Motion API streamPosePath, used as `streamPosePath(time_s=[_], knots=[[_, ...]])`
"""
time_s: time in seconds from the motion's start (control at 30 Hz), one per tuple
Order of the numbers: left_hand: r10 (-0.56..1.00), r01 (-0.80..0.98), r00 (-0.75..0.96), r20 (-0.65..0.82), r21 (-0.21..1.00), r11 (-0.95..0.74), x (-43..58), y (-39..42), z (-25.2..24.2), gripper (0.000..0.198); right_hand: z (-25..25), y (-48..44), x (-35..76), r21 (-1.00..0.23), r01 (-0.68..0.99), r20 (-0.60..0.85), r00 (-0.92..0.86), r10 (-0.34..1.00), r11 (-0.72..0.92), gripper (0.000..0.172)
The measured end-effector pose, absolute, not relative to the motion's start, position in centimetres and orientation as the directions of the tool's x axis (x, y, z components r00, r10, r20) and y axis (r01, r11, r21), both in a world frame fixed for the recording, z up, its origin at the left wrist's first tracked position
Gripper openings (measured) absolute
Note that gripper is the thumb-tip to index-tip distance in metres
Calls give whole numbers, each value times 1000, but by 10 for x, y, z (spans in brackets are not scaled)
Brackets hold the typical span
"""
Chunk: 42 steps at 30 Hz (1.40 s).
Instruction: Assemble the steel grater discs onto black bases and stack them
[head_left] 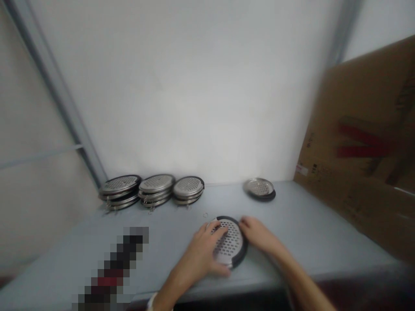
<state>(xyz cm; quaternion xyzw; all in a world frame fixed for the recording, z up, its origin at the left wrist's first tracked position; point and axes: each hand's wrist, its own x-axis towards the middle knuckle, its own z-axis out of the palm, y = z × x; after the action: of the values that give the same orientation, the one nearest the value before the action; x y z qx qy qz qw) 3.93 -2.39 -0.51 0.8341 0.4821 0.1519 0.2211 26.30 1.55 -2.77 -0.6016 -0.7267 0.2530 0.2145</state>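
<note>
A round metal grater with rows of holes and a black rim along its right side lies near the front of the grey table. My left hand grips it from the left, fingers over the holed face and thumb at the near edge. At its upper right, the curled fingers of my right hand pinch the black rim. Just beyond the grater lies a small ring. Farther back on the right sits another round grater, its black rim towards me; small bits seem to lie on it.
Along the back left stand three stacks of similar graters: a left stack, a middle stack and a right stack. A pale wall rises behind the table. To the right stands a big cardboard box. A pixelated patch covers the front left.
</note>
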Motion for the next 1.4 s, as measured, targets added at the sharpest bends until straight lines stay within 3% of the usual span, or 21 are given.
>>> streamPosePath(time_s=[0.07, 0.17, 0.3, 0.4, 0.53, 0.63, 0.7, 0.73, 0.8, 0.9, 1.13, 1.27, 1.4], knots=[[873, 676, 482, 77, 601, -426, 39, -25, -2, 101, -23, 16, 268, -717, 685, -15, -206, 978, 133, 35], [874, 508, 467, 134, 768, -389, 37, -23, 4, 95, -12, 14, 275, -902, 422, -16, -251, 968, 95, 42], [879, 159, 463, 111, 966, -206, 37, -23, 9, 101, 0, 6, 277, -979, 125, 137, -189, 972, 163, 48], [863, -81, 503, 40, 997, 1, 45, -28, 7, 110, 1, 1, 268, -979, -39, 204, -173, 964, 200, 49], [829, -255, 558, -27, 946, 202, 57, -34, -2, 107, -10, 6, 259, -979, -200, 76, -164, 984, 43, 56], [817, -124, 576, -41, 983, 136, 54, -24, -6, 91, -20, 17, 264, -981, -183, -54, -39, 998, -60, 52], [855, 172, 519, -17, 981, -85, 45, -8, -7, 70, -28, 25, 271, -995, -82, -68, 57, 996, -63, 45], [903, 382, 427, 46, 896, -226, 39, 1, -8, 57, -32, 29, 276, -998, -13, -61, 103, 993, -60, 42], [939, 761, 293, 177, 551, -342, 28, 21, -10, 43, -40, 36, 283, -995, 75, -50, 157, 986, -63, 38], [938, 836, 301, 173, 425, -346, 17, 42, -14, 41, -49, 44, 291, -982, 173, -37, 192, 981, -71, 35], [893, 824, 439, 104, 349, -446, 16, 43, -17, 35, -53, 44, 287, -901, 434, 88, 136, 987, 20, 35], [864, 793, 493, 104, 355, -496, 17, 34, -12, 37, -49, 32, 281, -789, 603, 132, -27, 991, 121, 56], [869, 796, 485, 98, 363, -485, 14, 30, -11, 33, -41, 19, 285, -651, 686, 100, -348, 932, 325, 96]])
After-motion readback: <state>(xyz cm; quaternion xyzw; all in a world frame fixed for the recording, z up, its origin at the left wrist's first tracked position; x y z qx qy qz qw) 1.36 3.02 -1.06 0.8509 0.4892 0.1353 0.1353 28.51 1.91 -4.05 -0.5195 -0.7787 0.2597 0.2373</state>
